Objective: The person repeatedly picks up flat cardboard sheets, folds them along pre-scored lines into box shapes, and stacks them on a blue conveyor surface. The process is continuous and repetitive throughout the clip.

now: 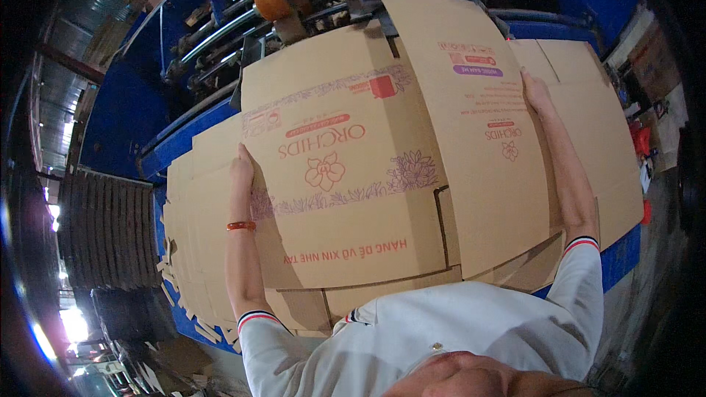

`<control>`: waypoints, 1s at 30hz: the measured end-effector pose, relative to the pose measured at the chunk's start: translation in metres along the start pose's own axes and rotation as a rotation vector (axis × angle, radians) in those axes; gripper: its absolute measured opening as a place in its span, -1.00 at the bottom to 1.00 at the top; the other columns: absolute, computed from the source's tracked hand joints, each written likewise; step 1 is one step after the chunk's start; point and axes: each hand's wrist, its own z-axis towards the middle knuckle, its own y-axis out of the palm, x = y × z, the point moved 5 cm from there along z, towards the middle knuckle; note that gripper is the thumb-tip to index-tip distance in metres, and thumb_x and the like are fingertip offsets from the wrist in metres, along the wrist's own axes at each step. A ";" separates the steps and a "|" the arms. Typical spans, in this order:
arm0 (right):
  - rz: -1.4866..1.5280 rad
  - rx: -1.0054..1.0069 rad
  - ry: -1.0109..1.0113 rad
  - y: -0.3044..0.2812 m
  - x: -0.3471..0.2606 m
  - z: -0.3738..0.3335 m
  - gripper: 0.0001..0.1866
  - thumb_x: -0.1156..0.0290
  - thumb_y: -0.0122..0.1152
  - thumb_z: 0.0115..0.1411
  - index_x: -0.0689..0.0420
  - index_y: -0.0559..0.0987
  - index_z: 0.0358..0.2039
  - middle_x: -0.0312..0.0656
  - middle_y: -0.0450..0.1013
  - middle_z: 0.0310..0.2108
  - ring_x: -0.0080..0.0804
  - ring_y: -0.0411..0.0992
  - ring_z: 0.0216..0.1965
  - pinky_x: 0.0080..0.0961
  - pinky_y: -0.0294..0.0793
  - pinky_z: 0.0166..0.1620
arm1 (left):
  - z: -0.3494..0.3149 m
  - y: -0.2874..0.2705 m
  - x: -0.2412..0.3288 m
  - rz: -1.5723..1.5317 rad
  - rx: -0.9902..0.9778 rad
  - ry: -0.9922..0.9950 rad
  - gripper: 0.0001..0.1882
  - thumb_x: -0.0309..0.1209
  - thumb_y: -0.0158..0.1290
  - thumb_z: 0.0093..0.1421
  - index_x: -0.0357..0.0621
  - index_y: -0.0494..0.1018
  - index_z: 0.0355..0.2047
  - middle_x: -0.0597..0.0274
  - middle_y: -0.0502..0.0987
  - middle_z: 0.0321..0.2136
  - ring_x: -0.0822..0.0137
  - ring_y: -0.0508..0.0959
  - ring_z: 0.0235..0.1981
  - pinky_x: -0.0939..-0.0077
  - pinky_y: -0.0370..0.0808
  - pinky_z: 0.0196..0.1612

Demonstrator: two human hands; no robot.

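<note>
1. High on the left is a grey metal sheet point(92, 0). I can't tell if it is wall or roof.
2. A bright white light point(73, 325) shines low on the left.
3. A tall, dark pile point(107, 228) of flat layers stands on the left.
4. The floor point(665, 213) on the right is grey and dim.
5. Something red point(644, 140) is on the right, too small to tell.

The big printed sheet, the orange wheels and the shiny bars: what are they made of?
The printed sheet looks like matte cardboard: plain brown, with folds and a cut slot. The orange wheels could be rubber or plastic, being evenly coloured and dull. The shiny bars seem smooth metal, from their bright glints.
</note>
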 end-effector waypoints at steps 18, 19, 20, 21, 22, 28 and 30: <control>-0.975 0.098 -0.447 0.033 -0.166 -0.133 -0.70 0.30 -0.10 0.23 0.19 0.46 -0.13 -0.03 0.35 0.03 -0.12 0.35 0.01 -0.20 0.41 -0.04 | -0.040 -0.022 0.036 0.114 0.199 -0.016 -0.34 0.00 -0.32 0.30 -0.40 0.53 -0.37 -0.32 0.53 -0.34 -0.19 0.54 -0.22 0.05 0.44 -0.10; -0.869 0.144 -0.470 0.053 -0.163 -0.142 -0.69 0.31 -0.05 0.20 0.16 0.44 -0.08 -0.07 0.32 0.07 -0.16 0.31 0.05 -0.22 0.37 0.01 | -0.048 -0.027 0.046 0.070 0.204 -0.017 -0.39 -0.02 -0.28 0.28 -0.37 0.53 -0.34 -0.30 0.53 -0.32 -0.18 0.53 -0.20 0.07 0.43 -0.09; -0.756 0.111 -0.526 0.060 -0.169 -0.155 -0.67 0.30 -0.03 0.20 0.17 0.43 -0.07 -0.07 0.32 0.07 -0.14 0.31 0.05 -0.19 0.34 0.03 | -0.059 -0.032 0.049 0.027 0.217 -0.028 -0.44 -0.04 -0.24 0.27 -0.34 0.53 -0.31 -0.29 0.53 -0.29 -0.17 0.52 -0.18 0.08 0.43 -0.07; -0.641 0.086 -0.586 0.065 -0.176 -0.175 -0.66 0.30 -0.01 0.19 0.18 0.43 -0.06 -0.06 0.32 0.06 -0.13 0.31 0.05 -0.16 0.31 0.06 | -0.071 -0.036 0.055 -0.001 0.277 0.040 -0.50 -0.08 -0.20 0.25 -0.31 0.51 -0.25 -0.27 0.51 -0.23 -0.16 0.50 -0.13 0.09 0.41 -0.05; -0.524 0.060 -0.649 0.065 -0.184 -0.197 -0.64 0.29 0.02 0.18 0.18 0.42 -0.06 -0.06 0.32 0.06 -0.11 0.31 0.05 -0.13 0.28 0.08 | -0.088 -0.039 0.061 -0.030 0.340 0.104 -0.55 -0.12 -0.16 0.24 -0.28 0.50 -0.20 -0.25 0.49 -0.16 -0.15 0.47 -0.09 0.09 0.39 -0.03; -0.563 -0.371 -0.749 0.026 -0.165 -0.356 -0.31 0.13 0.21 0.05 0.09 0.29 0.18 -0.07 0.13 0.25 -0.06 0.02 0.29 -0.02 0.01 0.26 | -0.287 -0.014 0.113 -0.081 -0.207 0.903 -0.46 -0.18 0.11 0.08 -0.10 0.36 0.06 -0.06 0.29 0.13 -0.06 0.23 0.20 -0.09 0.05 0.24; -0.556 -0.399 -0.776 0.011 -0.155 -0.381 -0.22 0.01 0.25 -0.03 0.07 0.29 0.18 -0.10 0.11 0.27 -0.10 0.02 0.30 0.01 -0.01 0.27 | -0.352 -0.016 0.121 0.108 -0.247 0.945 -0.33 0.03 0.15 0.01 0.01 0.36 0.09 0.08 0.29 0.16 0.07 0.22 0.23 -0.11 0.04 0.25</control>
